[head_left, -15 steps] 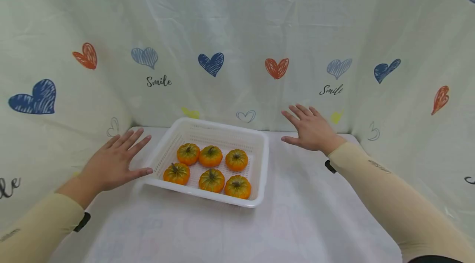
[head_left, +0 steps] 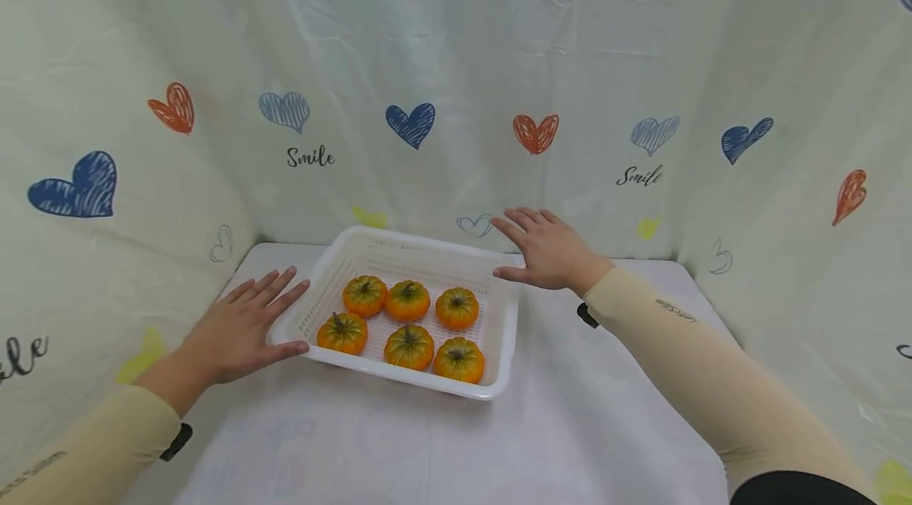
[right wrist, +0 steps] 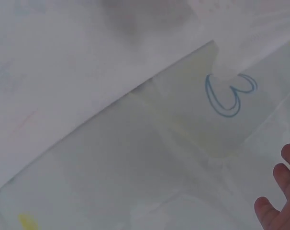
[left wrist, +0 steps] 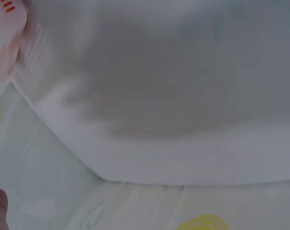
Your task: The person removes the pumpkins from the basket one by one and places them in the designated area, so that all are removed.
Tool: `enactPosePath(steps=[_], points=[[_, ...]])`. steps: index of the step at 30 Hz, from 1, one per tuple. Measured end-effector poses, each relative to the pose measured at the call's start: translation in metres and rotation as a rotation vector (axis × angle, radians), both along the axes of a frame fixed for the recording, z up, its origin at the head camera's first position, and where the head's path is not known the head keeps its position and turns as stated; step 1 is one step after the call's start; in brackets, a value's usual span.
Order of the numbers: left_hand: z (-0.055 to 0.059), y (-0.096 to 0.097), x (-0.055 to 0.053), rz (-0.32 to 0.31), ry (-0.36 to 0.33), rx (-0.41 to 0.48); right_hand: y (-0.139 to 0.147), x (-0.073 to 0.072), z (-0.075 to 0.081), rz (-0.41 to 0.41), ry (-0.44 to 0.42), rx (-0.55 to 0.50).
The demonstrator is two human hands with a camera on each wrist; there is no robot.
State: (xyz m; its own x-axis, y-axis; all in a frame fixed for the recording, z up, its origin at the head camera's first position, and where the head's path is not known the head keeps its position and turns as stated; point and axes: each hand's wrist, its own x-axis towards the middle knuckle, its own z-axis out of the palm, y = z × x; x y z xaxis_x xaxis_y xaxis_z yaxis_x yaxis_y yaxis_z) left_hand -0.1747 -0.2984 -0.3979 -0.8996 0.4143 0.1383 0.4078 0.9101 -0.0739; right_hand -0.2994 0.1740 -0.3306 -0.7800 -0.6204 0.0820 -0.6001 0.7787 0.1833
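The left grip (head_left: 238,331) spreads wide beside the white basket (head_left: 507,331) of pumpkins (head_left: 409,348), contact unclear. The right grip (head_left: 549,252), equally wide, hovers by its far corner.

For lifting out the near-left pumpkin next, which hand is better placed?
Left hand, probably: it is open, its thumb by the basket's near-left corner, close to that pumpkin. The right hand is also free but is by the far-right corner, diagonally across.
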Motion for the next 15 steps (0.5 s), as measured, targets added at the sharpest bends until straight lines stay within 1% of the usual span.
enactPosePath(steps=[2, 5, 10, 13, 15], points=[[-0.001, 0.002, 0.001, 0.006, -0.017, 0.000, -0.009, -0.001, 0.001, 0.016, -0.012, -0.012], [-0.002, 0.005, 0.002, -0.001, -0.037, 0.014, -0.021, -0.001, 0.002, 0.033, -0.039, -0.026], [-0.004, 0.008, 0.003, -0.003, -0.049, 0.023, -0.042, -0.001, 0.002, 0.070, -0.092, -0.048], [-0.006, 0.009, 0.003, 0.000, -0.051, 0.025, -0.054, -0.001, 0.001, 0.088, -0.139, -0.058], [-0.007, 0.009, 0.002, 0.004, -0.050, 0.027, -0.062, -0.001, 0.000, 0.088, -0.193, -0.073]])
